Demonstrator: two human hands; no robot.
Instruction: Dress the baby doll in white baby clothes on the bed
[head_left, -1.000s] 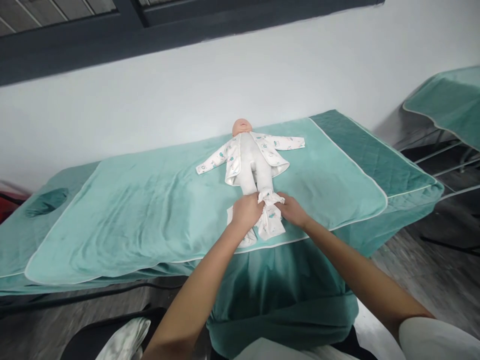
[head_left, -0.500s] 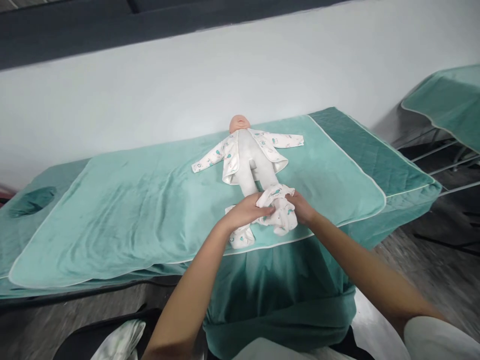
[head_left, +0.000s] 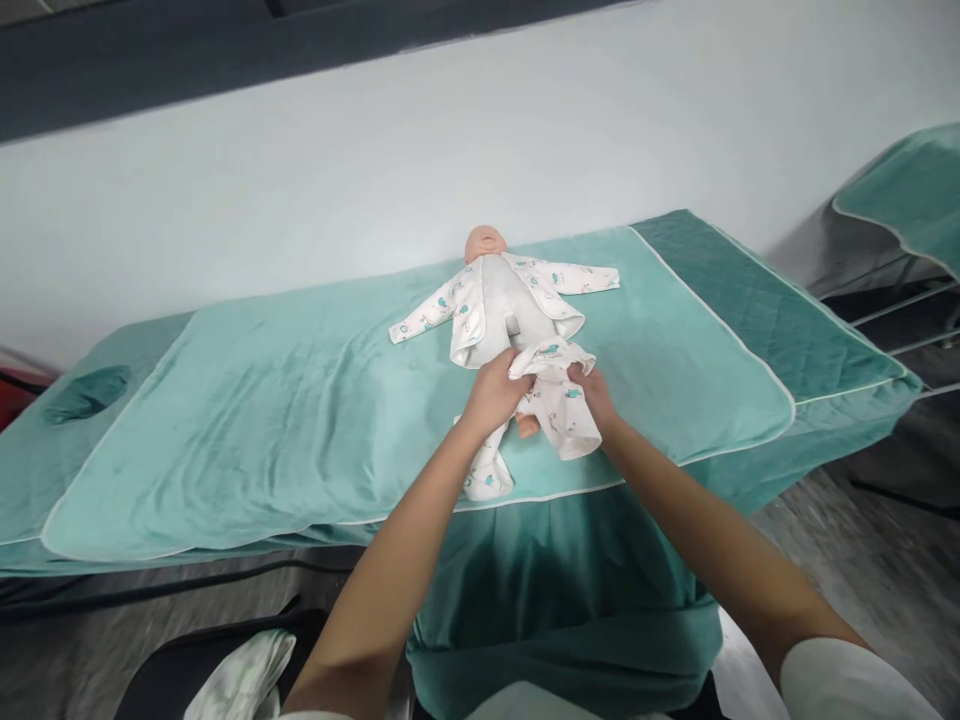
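On the bed lies a baby doll (head_left: 504, 300) on its back, its head toward the wall. It wears an open white jacket (head_left: 466, 318) with a teal print, sleeves spread to both sides. Patterned baby pants (head_left: 564, 400) are bunched around its lower legs. My left hand (head_left: 496, 392) is closed on the left side of the waistband, and my right hand (head_left: 592, 392) grips the right side. One foot (head_left: 528, 425) shows between the two pant legs. The left pant leg (head_left: 489, 478) lies crumpled near the bed's front edge. My fingertips are partly hidden by the fabric.
A teal sheet (head_left: 285, 400) with white piping covers the bed, and a face hole (head_left: 88, 394) is at its left end. A patterned cloth (head_left: 244, 672) lies on a black chair (head_left: 161, 675) at lower left. Another teal-covered bed (head_left: 911, 200) stands at right.
My hands have moved the pants' waistband up the doll's legs. The right pant leg hangs straighter, and a foot has come into view between the pant legs.
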